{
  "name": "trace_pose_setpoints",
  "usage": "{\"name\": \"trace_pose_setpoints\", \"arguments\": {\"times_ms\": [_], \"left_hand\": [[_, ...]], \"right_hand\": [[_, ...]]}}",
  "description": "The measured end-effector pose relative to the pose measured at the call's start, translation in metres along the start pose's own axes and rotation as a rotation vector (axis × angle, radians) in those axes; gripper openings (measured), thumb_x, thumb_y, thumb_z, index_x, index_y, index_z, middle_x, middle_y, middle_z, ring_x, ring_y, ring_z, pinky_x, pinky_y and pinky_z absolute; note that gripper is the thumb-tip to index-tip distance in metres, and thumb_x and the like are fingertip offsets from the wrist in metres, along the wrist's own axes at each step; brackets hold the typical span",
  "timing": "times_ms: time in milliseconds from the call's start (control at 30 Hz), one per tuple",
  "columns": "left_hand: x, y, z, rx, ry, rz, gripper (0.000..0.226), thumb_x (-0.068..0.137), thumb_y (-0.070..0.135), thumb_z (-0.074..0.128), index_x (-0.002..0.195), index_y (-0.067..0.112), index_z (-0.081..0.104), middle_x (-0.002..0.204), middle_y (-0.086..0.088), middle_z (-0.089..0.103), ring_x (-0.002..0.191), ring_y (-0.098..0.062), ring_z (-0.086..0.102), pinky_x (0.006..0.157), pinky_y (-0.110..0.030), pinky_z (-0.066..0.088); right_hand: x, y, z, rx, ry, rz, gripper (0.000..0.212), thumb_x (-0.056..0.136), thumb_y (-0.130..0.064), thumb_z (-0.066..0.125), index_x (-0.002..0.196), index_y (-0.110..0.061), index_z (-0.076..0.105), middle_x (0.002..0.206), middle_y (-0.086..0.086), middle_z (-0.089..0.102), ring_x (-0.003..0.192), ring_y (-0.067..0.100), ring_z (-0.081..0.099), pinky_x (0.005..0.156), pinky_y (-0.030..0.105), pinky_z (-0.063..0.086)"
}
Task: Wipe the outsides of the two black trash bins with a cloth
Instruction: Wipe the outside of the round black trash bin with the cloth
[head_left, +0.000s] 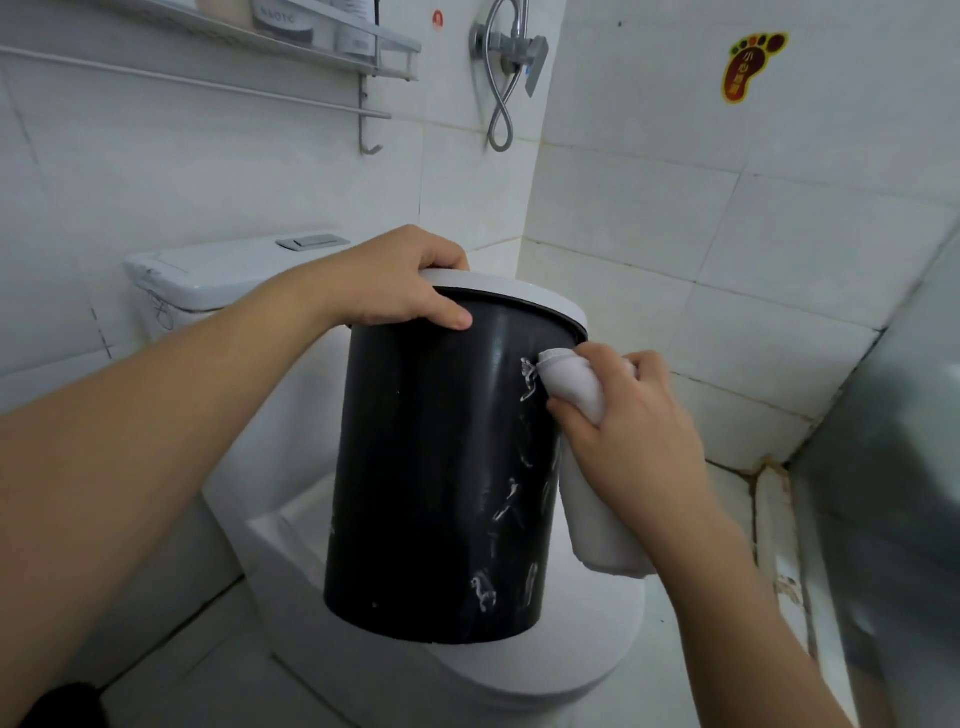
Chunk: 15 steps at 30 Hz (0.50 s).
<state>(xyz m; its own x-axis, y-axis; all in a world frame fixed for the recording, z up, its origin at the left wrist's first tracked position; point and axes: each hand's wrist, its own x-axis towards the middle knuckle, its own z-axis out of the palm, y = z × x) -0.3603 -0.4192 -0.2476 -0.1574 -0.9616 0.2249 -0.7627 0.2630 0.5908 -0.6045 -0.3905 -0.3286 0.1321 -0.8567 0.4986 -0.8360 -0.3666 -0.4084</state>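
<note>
We are mid-wipe on one black bin, which stands on the closed toilet lid. Of our hands, the left hand grips the bin's white rim to steady it, while the right hand holds the white cloth bunched against the upper right side. Pale smears run down that side, so we judge the next stroke should go downward. No second bin shows.

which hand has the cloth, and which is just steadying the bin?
The right hand holds the white cloth against the black bin's upper right side. The left hand has no cloth; its grip is on the white rim.
</note>
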Motion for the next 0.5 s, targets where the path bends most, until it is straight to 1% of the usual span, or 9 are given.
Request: {"name": "trace_pose_setpoints", "arguments": {"times_ms": [67, 100, 133, 167, 233, 300, 367, 433, 500], "left_hand": [[-0.001, 0.003, -0.001, 0.007, -0.032, -0.02, 0.026, 0.063, 0.039, 0.076, 0.082, 0.024, 0.065, 0.075, 0.001, 0.063, 0.068, -0.017, 0.059, 0.062, -0.04, 0.048], [-0.002, 0.005, -0.003, 0.013, -0.055, -0.024, 0.023, 0.065, 0.037, 0.076, 0.084, 0.029, 0.065, 0.077, 0.002, 0.065, 0.07, -0.018, 0.06, 0.06, -0.042, 0.049], [-0.002, 0.008, -0.004, 0.026, -0.075, -0.021, 0.022, 0.07, 0.031, 0.077, 0.088, 0.033, 0.064, 0.081, 0.004, 0.066, 0.071, -0.018, 0.061, 0.057, -0.037, 0.049], [-0.002, 0.011, -0.004, 0.053, -0.088, -0.008, 0.028, 0.074, 0.023, 0.077, 0.095, 0.037, 0.064, 0.086, 0.007, 0.066, 0.074, -0.016, 0.062, 0.057, -0.032, 0.049], [-0.002, 0.021, -0.002, 0.149, -0.087, 0.034, 0.04, 0.076, 0.015, 0.075, 0.106, 0.037, 0.06, 0.097, 0.009, 0.064, 0.083, -0.011, 0.062, 0.065, -0.032, 0.051], [-0.001, 0.027, 0.003, 0.22, -0.062, 0.043, 0.041, 0.072, 0.024, 0.079, 0.105, 0.033, 0.057, 0.1, 0.013, 0.062, 0.089, -0.008, 0.06, 0.074, -0.033, 0.052], [-0.001, 0.029, 0.006, 0.259, -0.047, 0.037, 0.045, 0.068, 0.034, 0.084, 0.102, 0.031, 0.054, 0.098, 0.015, 0.06, 0.088, -0.006, 0.057, 0.072, -0.03, 0.048], [-0.002, 0.028, 0.008, 0.288, -0.035, 0.041, 0.049, 0.066, 0.035, 0.086, 0.102, 0.032, 0.052, 0.098, 0.015, 0.058, 0.089, -0.01, 0.056, 0.071, -0.03, 0.044], [-0.003, 0.026, 0.007, 0.282, -0.033, 0.045, 0.052, 0.066, 0.033, 0.086, 0.106, 0.034, 0.054, 0.1, 0.015, 0.059, 0.092, -0.012, 0.057, 0.076, -0.032, 0.046]], "right_hand": [[0.0, -0.003, 0.0, -0.02, 0.006, -0.014, 0.032, 0.09, -0.045, 0.056, 0.12, -0.043, 0.046, 0.111, -0.005, 0.036, 0.081, 0.022, 0.044, 0.065, 0.032, 0.036], [0.0, -0.005, 0.0, -0.03, 0.009, -0.021, 0.031, 0.09, -0.045, 0.056, 0.119, -0.043, 0.046, 0.11, -0.005, 0.035, 0.08, 0.022, 0.043, 0.065, 0.032, 0.036], [0.0, -0.006, 0.0, -0.042, 0.01, -0.029, 0.03, 0.09, -0.045, 0.056, 0.118, -0.043, 0.045, 0.11, -0.005, 0.035, 0.08, 0.022, 0.043, 0.064, 0.032, 0.035], [-0.001, -0.009, 0.0, -0.054, 0.008, -0.035, 0.03, 0.09, -0.045, 0.056, 0.118, -0.043, 0.044, 0.111, -0.005, 0.035, 0.081, 0.022, 0.043, 0.064, 0.033, 0.035], [-0.001, -0.012, 0.001, -0.069, 0.002, -0.051, 0.03, 0.091, -0.046, 0.055, 0.118, -0.043, 0.043, 0.113, -0.004, 0.036, 0.083, 0.023, 0.045, 0.064, 0.033, 0.035], [-0.002, -0.015, 0.002, -0.073, 0.007, -0.063, 0.03, 0.091, -0.046, 0.055, 0.118, -0.042, 0.043, 0.113, -0.004, 0.036, 0.086, 0.025, 0.049, 0.063, 0.033, 0.036], [-0.002, -0.016, 0.001, -0.083, 0.011, -0.06, 0.03, 0.091, -0.046, 0.055, 0.118, -0.042, 0.043, 0.112, -0.005, 0.035, 0.086, 0.025, 0.049, 0.062, 0.032, 0.035], [-0.002, -0.015, 0.0, -0.102, 0.011, -0.055, 0.03, 0.091, -0.046, 0.055, 0.119, -0.042, 0.044, 0.112, -0.004, 0.035, 0.087, 0.025, 0.049, 0.062, 0.032, 0.034], [-0.001, -0.015, -0.002, -0.13, 0.027, -0.058, 0.03, 0.091, -0.046, 0.055, 0.12, -0.042, 0.045, 0.114, -0.003, 0.036, 0.088, 0.027, 0.051, 0.063, 0.032, 0.035]]}}
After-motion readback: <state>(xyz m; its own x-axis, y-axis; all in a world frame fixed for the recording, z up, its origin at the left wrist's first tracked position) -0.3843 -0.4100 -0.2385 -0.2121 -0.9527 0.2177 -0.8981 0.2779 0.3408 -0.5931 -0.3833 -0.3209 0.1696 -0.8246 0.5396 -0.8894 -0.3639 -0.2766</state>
